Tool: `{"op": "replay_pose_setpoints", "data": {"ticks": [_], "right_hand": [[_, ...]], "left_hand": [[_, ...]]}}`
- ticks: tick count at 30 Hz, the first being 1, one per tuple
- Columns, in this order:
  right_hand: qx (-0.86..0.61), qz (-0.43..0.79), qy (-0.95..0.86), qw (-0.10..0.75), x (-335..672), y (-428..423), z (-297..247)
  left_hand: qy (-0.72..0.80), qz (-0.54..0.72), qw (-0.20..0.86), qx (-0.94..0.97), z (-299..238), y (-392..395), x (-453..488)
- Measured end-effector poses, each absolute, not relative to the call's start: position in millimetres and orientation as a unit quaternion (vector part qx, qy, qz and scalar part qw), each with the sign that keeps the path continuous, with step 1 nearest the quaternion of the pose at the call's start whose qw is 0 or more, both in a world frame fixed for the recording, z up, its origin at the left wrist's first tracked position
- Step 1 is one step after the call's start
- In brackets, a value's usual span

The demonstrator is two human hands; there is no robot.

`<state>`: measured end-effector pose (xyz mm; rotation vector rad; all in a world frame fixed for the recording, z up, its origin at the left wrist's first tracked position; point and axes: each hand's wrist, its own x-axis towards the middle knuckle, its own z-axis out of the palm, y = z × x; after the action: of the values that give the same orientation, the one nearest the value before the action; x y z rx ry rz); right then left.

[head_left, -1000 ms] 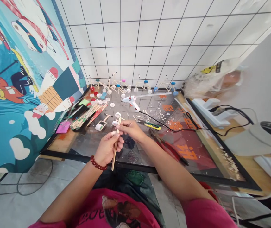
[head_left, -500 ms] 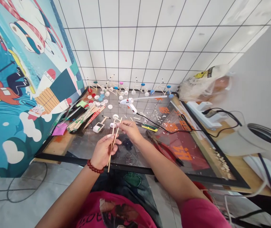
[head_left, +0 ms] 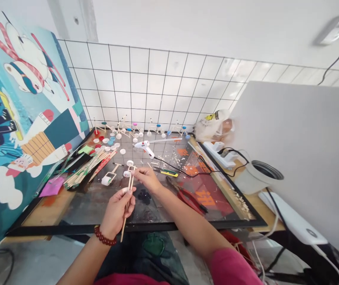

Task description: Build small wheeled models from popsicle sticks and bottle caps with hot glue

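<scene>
My left hand is closed around thin wooden sticks, which slant up from below my palm. At their upper end, the fingertips of my right hand pinch the sticks. Just beyond the fingertips are two white bottle caps; whether they touch the sticks I cannot tell. To the left lies a small stick frame with a white cap at its near end. A white glue gun rests on the glass tabletop behind my hands.
Bundled sticks and a pink paper lie left. A yellow cutter and red-handled pliers lie right. Several stick-and-cap models line the back. A power strip and a grey-white pot stand right.
The camera view has tilted up and shifted right, so the bench sits lower and further left. The two sticks now lie closer together, nearly parallel, instead of crossing.
</scene>
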<state>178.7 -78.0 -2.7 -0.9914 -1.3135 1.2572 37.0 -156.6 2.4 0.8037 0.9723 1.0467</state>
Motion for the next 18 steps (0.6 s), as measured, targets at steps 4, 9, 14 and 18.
{"op": "replay_pose_setpoints", "data": {"ticks": [4, 9, 14, 18], "right_hand": [[-0.400, 0.488, -0.585, 0.508, 179.5, -79.8, -0.2], [-0.390, 0.468, -0.610, 0.507, 181.0, -81.0, 2.0], [-0.401, 0.448, -0.626, 0.497, 182.0, -80.3, -1.5], [-0.403, 0.416, -0.641, 0.503, 180.9, -81.3, -2.1]], "left_hand": [[0.441, 0.473, 0.651, 0.398, -1.7, -162.4, 41.7], [0.433, 0.468, 0.646, 0.420, -5.3, -163.2, 42.2], [0.434, 0.466, 0.643, 0.426, -6.9, -163.2, 42.7], [0.432, 0.471, 0.641, 0.425, -5.6, -164.9, 42.3]]}}
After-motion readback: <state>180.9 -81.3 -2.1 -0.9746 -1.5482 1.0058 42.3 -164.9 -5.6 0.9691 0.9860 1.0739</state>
